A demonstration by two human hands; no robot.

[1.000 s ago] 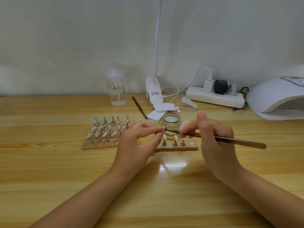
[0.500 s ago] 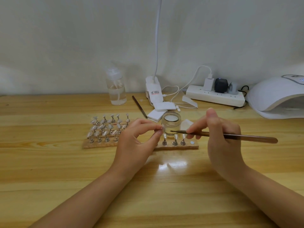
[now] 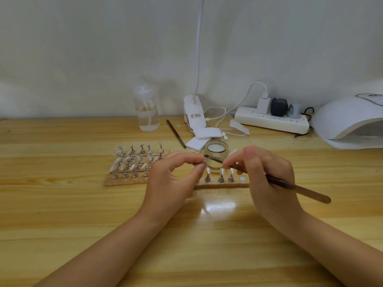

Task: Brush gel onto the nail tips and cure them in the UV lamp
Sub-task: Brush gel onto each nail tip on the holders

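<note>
Head view, the only one supplied. The landmark taken is the glass jar (image 3: 216,157), which stands open on the wooden table (image 3: 62,204).

Change noted: half a second ago the brush tip stood clear to the right of the left hand's fingertips, in front of the jar. It has now moved back left and its dark tip sits against the small piece the left hand holds, just left of the jar's front. The handle has also tilted, its free end dropping lower to the right.

Left hand (image 3: 170,183): thumb and forefinger pinched together on a small nail tip (image 3: 204,162), just left of the jar. Whether a metal stand is under it cannot be told.

Right hand (image 3: 267,179): fingers curled round the brush (image 3: 277,184), gripping it near the ferrule, just right of the jar.

Other nail tips: three on stands (image 3: 220,176) directly in front of the jar; a larger group (image 3: 134,160) well left of it on a wooden board (image 3: 124,181).

The UV lamp (image 3: 350,121) sits far right of the jar, empty as far as its opening shows.

Judgement: a fresh stroke of gel is being laid on the held tip. Curing has not begun.
</note>
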